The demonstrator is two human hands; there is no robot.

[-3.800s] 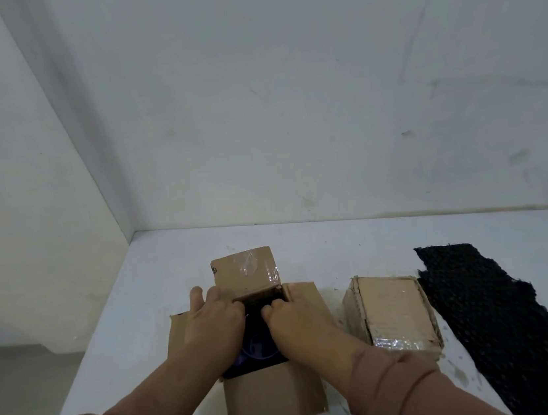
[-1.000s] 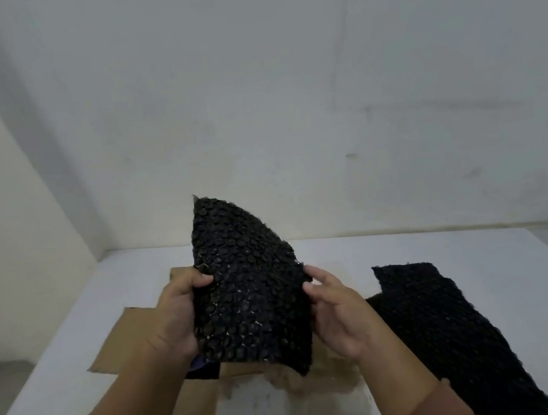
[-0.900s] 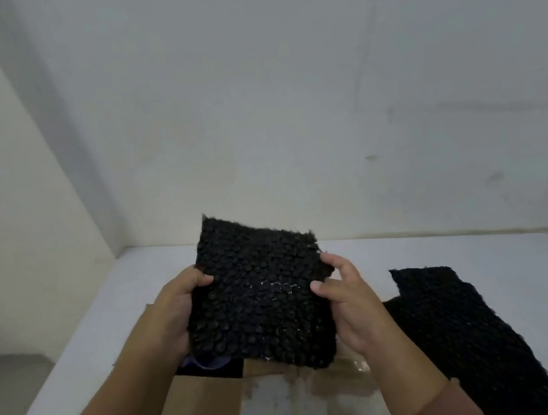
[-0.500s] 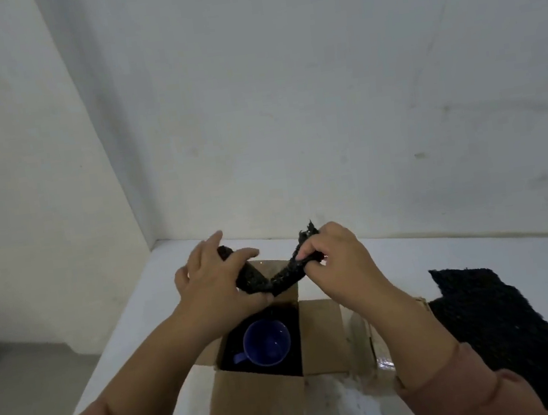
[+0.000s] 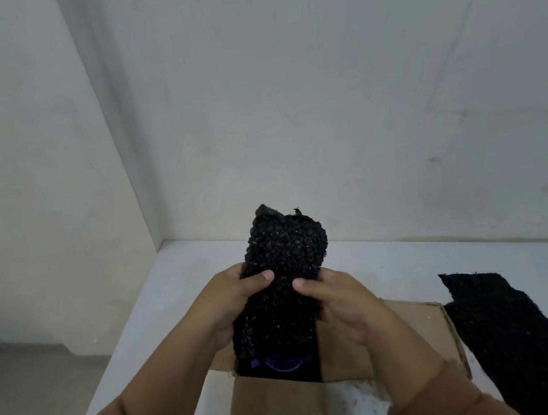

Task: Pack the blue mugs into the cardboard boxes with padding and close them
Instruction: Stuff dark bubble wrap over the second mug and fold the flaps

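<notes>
The black padding (image 5: pixel 286 274), bunched crosswise before, now stands upright over the open box (image 5: pixel 277 410), held in the grip of left hand (image 5: pixel 232 302) and right hand (image 5: pixel 343 302). Inside sits what seems the blue mug (image 5: pixel 283 364).

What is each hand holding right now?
Left hand: closed on the padding, thumb across its front.
Right hand: closed on the same padding, above the open box.
</notes>
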